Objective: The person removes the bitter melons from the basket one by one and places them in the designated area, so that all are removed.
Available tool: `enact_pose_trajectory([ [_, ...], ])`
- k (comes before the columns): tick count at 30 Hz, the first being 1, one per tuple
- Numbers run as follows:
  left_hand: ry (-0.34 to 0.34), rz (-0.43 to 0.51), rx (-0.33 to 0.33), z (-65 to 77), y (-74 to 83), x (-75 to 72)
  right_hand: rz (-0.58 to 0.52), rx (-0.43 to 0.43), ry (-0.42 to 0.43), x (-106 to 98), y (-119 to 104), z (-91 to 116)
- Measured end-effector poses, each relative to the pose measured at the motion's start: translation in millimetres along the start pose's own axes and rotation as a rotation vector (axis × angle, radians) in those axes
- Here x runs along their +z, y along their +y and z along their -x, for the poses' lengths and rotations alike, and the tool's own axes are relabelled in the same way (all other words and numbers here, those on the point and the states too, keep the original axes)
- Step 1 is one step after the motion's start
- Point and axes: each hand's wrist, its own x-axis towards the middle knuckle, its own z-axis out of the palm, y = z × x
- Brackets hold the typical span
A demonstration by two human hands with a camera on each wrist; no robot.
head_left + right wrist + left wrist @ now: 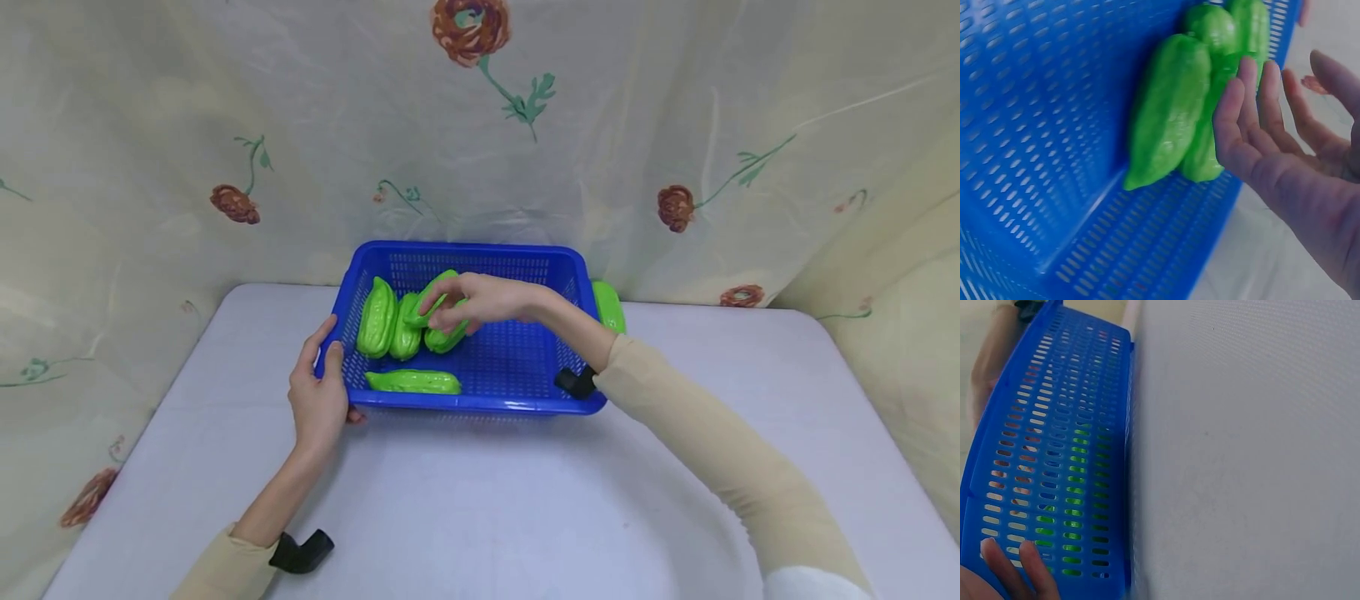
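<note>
A blue plastic basket (517, 405) with slotted walls stands on the table. My left hand (318, 400) grips its left rim near the front corner; in the left wrist view two fingers (1035, 569) lie against the slotted outer wall. Over the basket's left half hovers my right hand (491, 298), its fingers loosely bent and holding nothing. Beneath it several glossy green bitter melons (377, 321) lie side by side, partly hidden by the hand. Whether a fingertip touches the nearest melon (1169, 112) I cannot tell. Another melon (414, 382) lies crosswise along the front wall inside.
One more green bitter melon (609, 307) is outside the basket, by its right wall. A white cloth (480, 508) covers the table. Behind hangs a pale curtain (322, 125) with printed flowers, close to the basket's back. A black strap piece (576, 383) sits at my right wrist.
</note>
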Motion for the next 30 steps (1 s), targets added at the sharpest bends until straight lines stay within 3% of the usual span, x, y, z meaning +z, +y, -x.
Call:
enact_pose_trajectory([
  [14,0.005,0.005,0.01,-0.2,-0.5,0.3,-0.011,0.078,-0.138,15,13,-16],
  [30,0.022,0.016,0.011,3.1,1.3,0.8,0.139,0.126,-0.23,34,13,-26],
])
